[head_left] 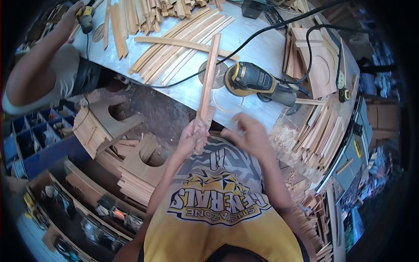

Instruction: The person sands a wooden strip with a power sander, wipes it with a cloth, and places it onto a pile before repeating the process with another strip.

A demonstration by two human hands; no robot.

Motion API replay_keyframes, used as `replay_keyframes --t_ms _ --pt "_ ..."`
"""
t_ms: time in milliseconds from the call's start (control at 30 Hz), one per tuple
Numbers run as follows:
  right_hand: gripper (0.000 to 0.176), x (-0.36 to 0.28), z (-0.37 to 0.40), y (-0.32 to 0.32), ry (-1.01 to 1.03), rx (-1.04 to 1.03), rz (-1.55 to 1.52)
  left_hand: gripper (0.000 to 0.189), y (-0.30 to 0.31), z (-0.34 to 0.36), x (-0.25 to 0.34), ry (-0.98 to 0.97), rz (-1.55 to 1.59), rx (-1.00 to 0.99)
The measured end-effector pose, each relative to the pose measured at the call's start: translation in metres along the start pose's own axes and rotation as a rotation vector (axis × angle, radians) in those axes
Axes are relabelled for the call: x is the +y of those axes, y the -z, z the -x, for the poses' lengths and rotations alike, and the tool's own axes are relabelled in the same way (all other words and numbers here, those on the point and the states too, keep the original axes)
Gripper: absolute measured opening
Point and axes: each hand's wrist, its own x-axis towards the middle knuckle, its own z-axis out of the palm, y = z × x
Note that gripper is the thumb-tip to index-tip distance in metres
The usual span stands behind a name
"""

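My left hand (195, 136) is closed around the lower end of a long, narrow wooden strip (210, 78). A thin, brownish sheet (201, 125), perhaps sandpaper, is wrapped about the strip at my fingers. The strip slants up over the edge of the metal-topped table (266, 48). To the right, my right hand (252, 134) is in the air near the table edge, slightly blurred, with fingers apart and nothing in it. A yellow and black power sander (251, 78) lies on the table beyond it.
Curved wooden strips (174, 48) lie across the table, and more are stacked (321, 135) at right. A black cable (257, 32) crosses the tabletop. Cut wooden panels (142, 170) stand at lower left. At upper left, another person's hand (74, 11) is on a second sander (85, 19).
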Motion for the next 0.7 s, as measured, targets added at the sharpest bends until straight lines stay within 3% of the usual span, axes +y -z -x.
replay_keyframes --t_ms 67,133,267,300,400,467,500,533,600,700 --pt "0.036 0.028 -0.016 0.025 0.195 0.313 0.081 0.022 -0.010 0.008 -0.026 -0.039 -0.055 0.085" --pt "0.037 0.044 -0.048 0.050 0.475 0.518 0.276 0.020 -0.021 0.009 -0.052 -0.093 -0.116 0.169" --pt "0.068 0.067 -0.106 0.056 0.505 0.401 0.536 0.021 -0.053 0.037 -0.101 -0.160 -0.290 0.381" --pt "0.082 0.071 -0.117 0.056 0.416 0.218 0.468 0.022 -0.060 0.047 -0.107 -0.207 -0.309 0.427" --pt "0.085 0.049 -0.114 0.066 0.411 0.024 0.572 0.024 -0.069 0.075 -0.121 -0.216 -0.304 0.519" --pt "0.082 0.054 -0.131 0.067 0.636 0.000 0.684 0.027 -0.069 0.078 -0.129 -0.185 -0.299 0.537" --pt "0.082 0.052 -0.134 0.066 0.644 -0.002 0.686 0.030 -0.067 0.077 -0.135 -0.145 -0.299 0.528" --pt "0.082 0.050 -0.137 0.068 0.601 -0.052 0.672 0.030 -0.061 0.074 -0.144 -0.151 -0.297 0.527" --pt "0.081 0.047 -0.130 0.075 0.546 -0.085 0.684 0.037 -0.048 0.059 -0.158 -0.223 -0.648 0.577" --pt "0.078 0.035 -0.096 0.094 0.344 0.042 0.677 0.047 -0.037 0.046 -0.165 -0.237 -0.642 0.541"
